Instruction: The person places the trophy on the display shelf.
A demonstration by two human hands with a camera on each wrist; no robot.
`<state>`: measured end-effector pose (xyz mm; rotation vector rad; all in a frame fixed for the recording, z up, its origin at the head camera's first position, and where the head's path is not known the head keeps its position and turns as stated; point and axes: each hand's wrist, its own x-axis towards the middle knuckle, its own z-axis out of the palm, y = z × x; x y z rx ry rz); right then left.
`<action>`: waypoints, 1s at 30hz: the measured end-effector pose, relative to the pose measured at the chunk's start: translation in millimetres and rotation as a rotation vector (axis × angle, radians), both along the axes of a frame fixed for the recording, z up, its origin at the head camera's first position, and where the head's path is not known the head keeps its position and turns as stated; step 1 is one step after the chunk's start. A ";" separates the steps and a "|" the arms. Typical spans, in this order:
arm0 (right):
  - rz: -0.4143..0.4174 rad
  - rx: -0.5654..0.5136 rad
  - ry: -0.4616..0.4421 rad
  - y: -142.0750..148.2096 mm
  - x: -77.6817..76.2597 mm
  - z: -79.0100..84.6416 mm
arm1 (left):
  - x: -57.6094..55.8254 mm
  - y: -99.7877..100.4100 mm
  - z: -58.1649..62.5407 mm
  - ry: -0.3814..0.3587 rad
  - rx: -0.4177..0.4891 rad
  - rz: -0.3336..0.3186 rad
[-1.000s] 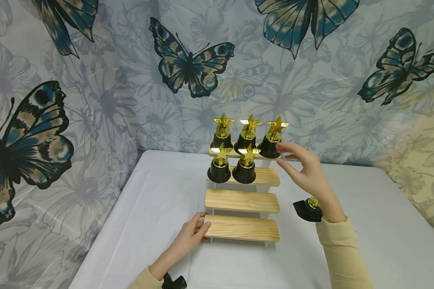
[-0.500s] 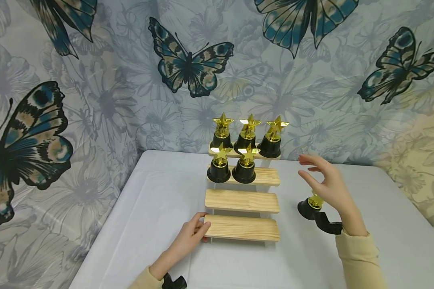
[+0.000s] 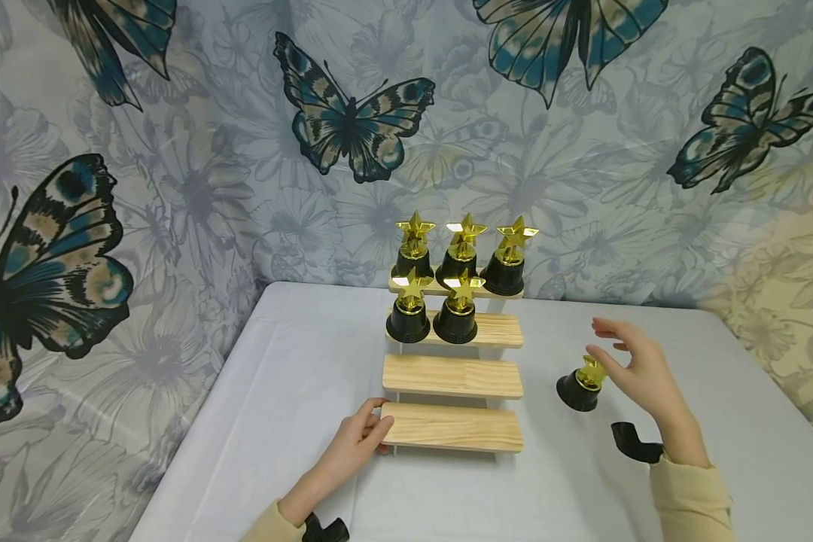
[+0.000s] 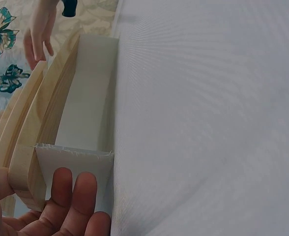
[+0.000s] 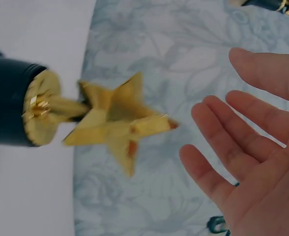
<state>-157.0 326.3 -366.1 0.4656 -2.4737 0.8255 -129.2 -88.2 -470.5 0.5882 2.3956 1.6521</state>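
Observation:
My left hand grips the left end of the lowest step of a wooden display rack. In the left wrist view its thumb lies over the board and its fingers curl beneath. To the right of the rack, my right hand hovers beside a gold star trophy with a black base, which stands on the table. The right wrist view shows the fingers spread and relaxed, apart from the trophy's star. Three matching trophies line the top step; two more stand on the second.
A white cloth covers the table. Behind it hangs a butterfly-patterned backdrop. A black wrist mount juts from the right forearm, and another from the left.
My right hand has moved away from the top-right trophy, rightward and down to the trophy on the table. The left hand stays in place on the rack.

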 end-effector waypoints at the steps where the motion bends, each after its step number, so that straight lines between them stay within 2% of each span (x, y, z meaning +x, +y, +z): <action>1: -0.008 -0.001 -0.012 2.6 0.6 -2.9 | 0.1 0.0 0.1 0.001 -0.001 0.000; 8: -0.057 -0.007 -0.116 20.0 1.4 -24.6 | 0.5 -0.3 0.7 -0.009 0.001 -0.005; 13: -0.048 -0.004 -0.149 26.1 2.9 -36.0 | 0.1 -0.2 0.4 -0.009 0.004 -0.004; 30: -0.105 -0.017 -0.222 31.4 8.1 -49.4 | 0.5 -0.1 0.8 -0.009 0.003 -0.001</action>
